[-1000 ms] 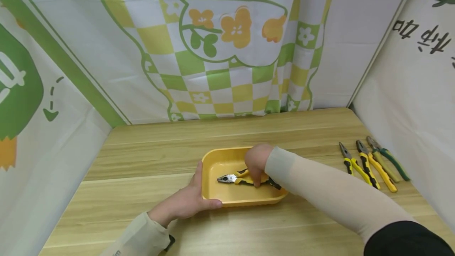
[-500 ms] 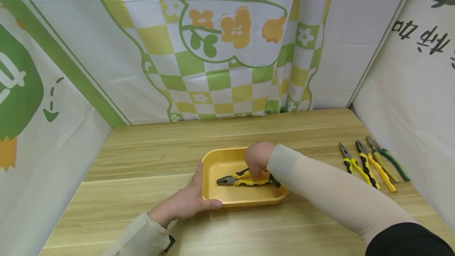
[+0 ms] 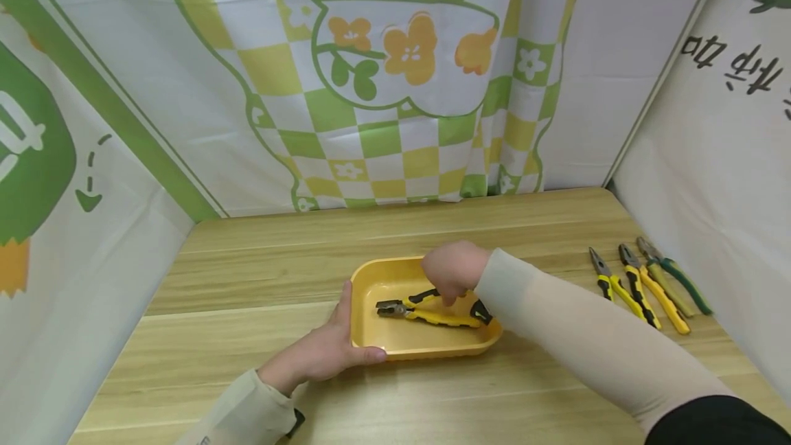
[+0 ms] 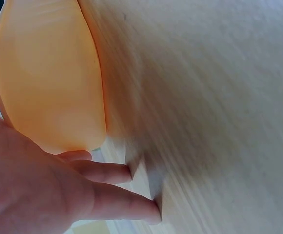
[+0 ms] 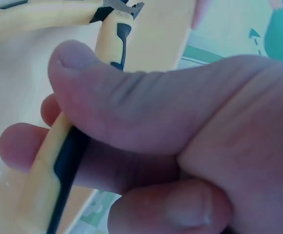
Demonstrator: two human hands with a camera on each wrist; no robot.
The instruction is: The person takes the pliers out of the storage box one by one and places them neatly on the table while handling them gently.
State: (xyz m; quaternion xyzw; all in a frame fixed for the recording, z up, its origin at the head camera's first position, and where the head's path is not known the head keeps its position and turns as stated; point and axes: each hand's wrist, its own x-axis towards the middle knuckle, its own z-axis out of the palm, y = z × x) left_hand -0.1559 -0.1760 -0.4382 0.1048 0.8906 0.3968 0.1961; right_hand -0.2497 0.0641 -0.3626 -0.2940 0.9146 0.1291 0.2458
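Note:
A yellow plastic tray [image 3: 395, 351] stands near the middle of the table. At its left end, my left hand [image 3: 321, 352] steadies it, thumb along the front rim and fingers straight against the end wall. The left wrist view has two of those fingertips down by the wood. Inside the tray, combination pliers [image 3: 440, 319] with yellow and black handles point left, handles spread and jaws parted. My right hand [image 3: 454, 270] reaches in from above and pinches one handle between thumb and fingers. In the right wrist view the yellow and black handle [image 5: 44, 180] crosses under the thumb.
To the right lie long-nose pliers [image 3: 608, 280], another yellow and black pair of pliers [image 3: 636, 283] and green-handled cutting pliers [image 3: 682, 283]. Printed cloth [image 3: 395, 143] hangs behind the wooden table [image 3: 266, 259], and white cloth walls flank it.
The pliers' handles have spread and their jaws have parted. My right hand has risen slightly with the upper handle. The left hand and tray have hardly moved.

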